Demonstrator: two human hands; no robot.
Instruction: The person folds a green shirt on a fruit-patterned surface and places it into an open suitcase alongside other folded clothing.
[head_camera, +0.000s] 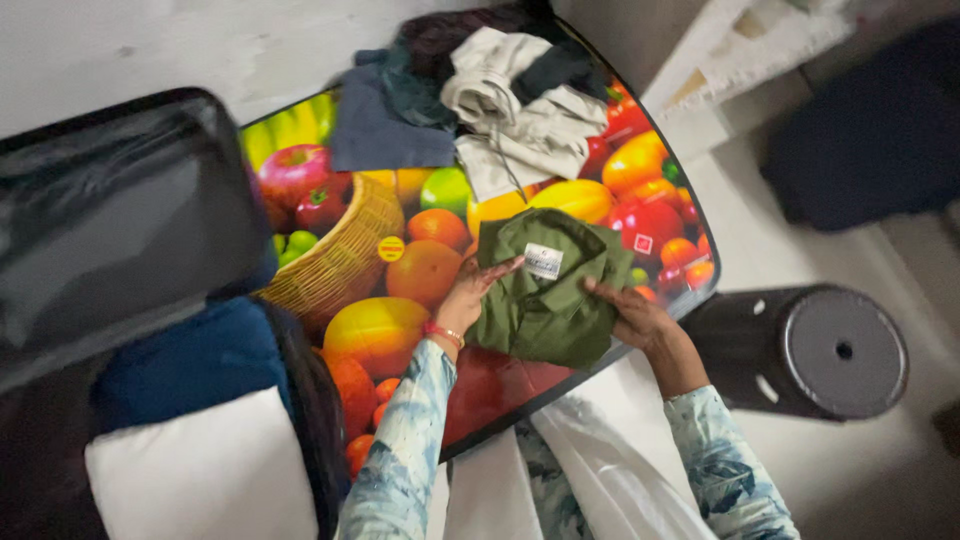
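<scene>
On the near right part of the fruit-printed table (400, 330) lies a folded green shirt (545, 295), collar up. Her left hand (475, 290) presses flat on its left edge, fingers spread; her right hand (625, 310) cups the right edge, fingers curled under the fold. It looks soft, light and floppy, so I'd lift it from beneath both sides.

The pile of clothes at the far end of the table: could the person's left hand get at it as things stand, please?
Probably yes. The left hand rests flat on the folded green shirt, holding nothing, and only bare fruit-print table top lies between it and the pile of clothes.
</scene>
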